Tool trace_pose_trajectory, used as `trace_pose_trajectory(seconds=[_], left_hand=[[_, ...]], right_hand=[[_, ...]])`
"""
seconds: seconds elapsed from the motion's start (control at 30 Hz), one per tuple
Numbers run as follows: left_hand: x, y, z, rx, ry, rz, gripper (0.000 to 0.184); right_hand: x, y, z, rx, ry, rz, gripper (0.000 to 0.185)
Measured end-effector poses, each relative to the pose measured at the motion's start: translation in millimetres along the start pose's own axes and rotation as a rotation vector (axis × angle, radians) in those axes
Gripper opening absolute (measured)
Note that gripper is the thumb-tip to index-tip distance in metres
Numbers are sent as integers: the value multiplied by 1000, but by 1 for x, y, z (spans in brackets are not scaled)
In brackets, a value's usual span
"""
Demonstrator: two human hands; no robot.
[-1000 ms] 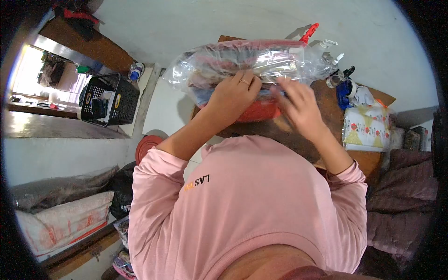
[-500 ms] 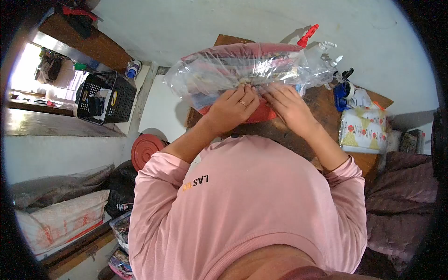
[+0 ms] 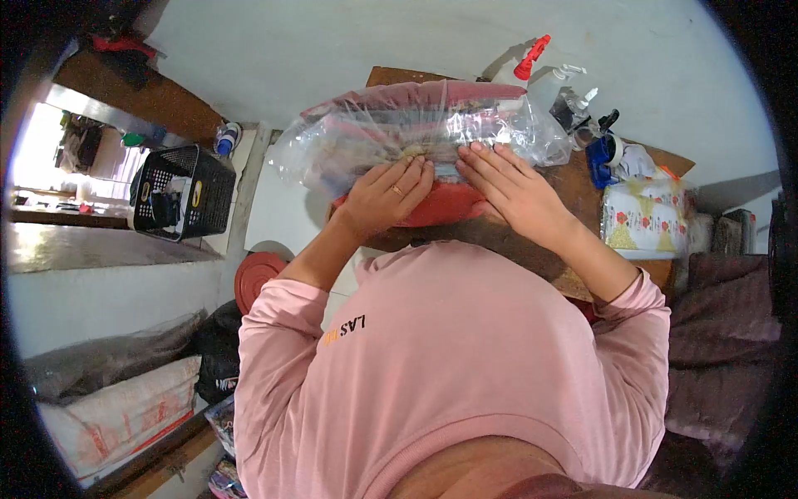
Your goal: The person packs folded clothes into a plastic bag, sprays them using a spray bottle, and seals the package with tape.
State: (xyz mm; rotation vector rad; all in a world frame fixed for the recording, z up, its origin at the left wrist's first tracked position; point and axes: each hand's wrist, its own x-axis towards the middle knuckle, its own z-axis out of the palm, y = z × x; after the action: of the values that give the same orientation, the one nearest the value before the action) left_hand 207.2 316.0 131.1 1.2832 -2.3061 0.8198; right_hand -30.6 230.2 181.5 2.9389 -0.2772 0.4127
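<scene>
A clear plastic bag lies on the brown wooden table, filled with what looks like folded cloth in red, grey and blue. Its plastic is creased and gathered near the middle. My left hand, with a ring on one finger, rests on the near part of the bag, fingers laid against the gathers. Flat on the plastic to the right is my right hand, its fingers stretched out. Both hands press on the bag without gripping it. Red cloth shows along the near side, between the hands.
Behind the bag stand a spray bottle with a red nozzle and other bottles. A blue tape dispenser and a flower-printed pack sit at the right. Leftward are a black basket and a round red lid.
My hands have moved apart: the left slid a little left, off the gathered plastic, and its fingers loosened. My right hand now lies flatter across the bag. The view has shifted slightly.
</scene>
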Motion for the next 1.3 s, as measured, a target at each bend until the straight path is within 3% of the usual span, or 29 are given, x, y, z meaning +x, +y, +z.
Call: trace_pose_trajectory(seconds=[0.03, 0.13, 0.23, 0.37, 0.47, 0.53, 0.57, 0.63, 0.67, 0.8, 1.0, 1.17, 1.3], left_hand=[[-1, 2, -2, -25, -15, -11, 42], [11, 20, -10, -200, -68, -311, 50], [14, 31, -6, -169, -123, -397, 58], [-1, 29, 21, -33, -80, -301, 56], [-4, 27, 20, 47, -54, -252, 47], [-8, 28, 23, 82, -34, -265, 43], [-7, 30, 24, 51, 8, -289, 41], [-4, 30, 20, 60, -30, -283, 42], [-3, 29, 20, 65, -47, -282, 43], [-6, 26, 26, 64, 9, -264, 45], [-5, 25, 24, 24, 10, -242, 48], [-4, 26, 22, 6, -6, -256, 47], [-5, 25, 23, -2, -18, -264, 50]], right_hand=[[-1, 1, 4, -4, 20, -11, 53], [2, 18, 18, -16, 73, -9, 51], [16, 32, 27, 15, 133, -16, 47], [7, 31, 37, 117, 259, 17, 39], [-25, 23, 44, 226, 506, 68, 31], [-72, 45, 48, 195, 568, 301, 29], [-106, 75, 62, 28, 785, 836, 30], [-175, 128, 101, -123, 739, 1252, 43], [-209, 144, 124, -268, 629, 1349, 53], [-273, 173, 181, -193, 305, 1675, 60], [-275, 179, 199, -69, 529, 1703, 49], [-264, 129, 206, -96, 586, 1612, 50], [-263, 128, 185, 396, 631, 1785, 54]])
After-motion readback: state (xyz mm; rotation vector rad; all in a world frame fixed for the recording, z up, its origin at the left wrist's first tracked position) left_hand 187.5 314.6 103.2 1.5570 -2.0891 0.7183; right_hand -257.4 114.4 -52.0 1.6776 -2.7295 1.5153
